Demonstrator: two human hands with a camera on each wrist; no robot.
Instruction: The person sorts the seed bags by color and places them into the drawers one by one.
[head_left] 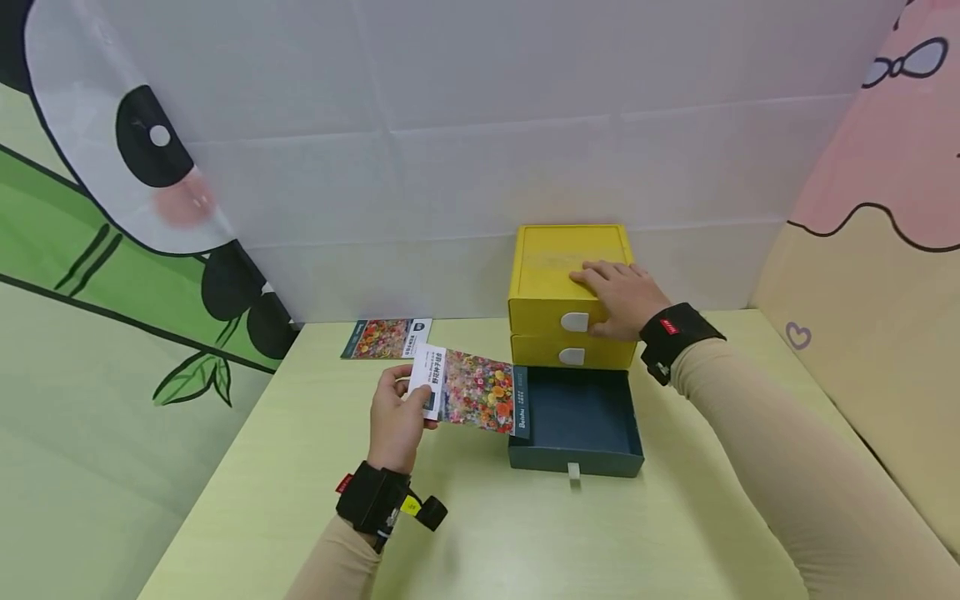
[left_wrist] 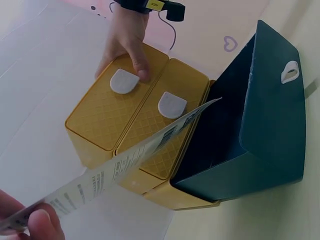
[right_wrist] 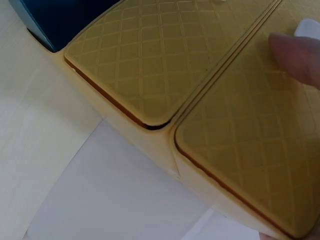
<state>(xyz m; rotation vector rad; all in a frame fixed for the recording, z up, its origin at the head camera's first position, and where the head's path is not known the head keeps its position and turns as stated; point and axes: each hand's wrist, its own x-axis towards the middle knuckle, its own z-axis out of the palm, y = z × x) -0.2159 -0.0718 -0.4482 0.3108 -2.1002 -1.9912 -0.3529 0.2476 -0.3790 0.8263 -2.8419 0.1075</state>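
Note:
My left hand [head_left: 397, 421] pinches a flower-printed seed packet [head_left: 480, 387] by its white end, thumb on the face. The packet's dark end overlaps the left side of a pulled-out dark blue drawer [head_left: 581, 408]. Seen from the left wrist, the packet [left_wrist: 120, 162] is edge-on, its tip over the drawer's opening. The drawer is the lowest one of a yellow drawer box [head_left: 573, 258]; the two above are closed. Over the box's top right front edge rests my right hand [head_left: 626, 296], fingers spread on top. Its thumb [right_wrist: 297, 57] lies straight against the upper front, near a white tab.
Another flower-printed seed packet [head_left: 386, 338] lies flat at the back of the pale table [head_left: 465, 517], left of the box. Behind the box hangs a white cloth backdrop [head_left: 450, 183]. A printed pink and cream panel [head_left: 870, 292] borders the table on the right.

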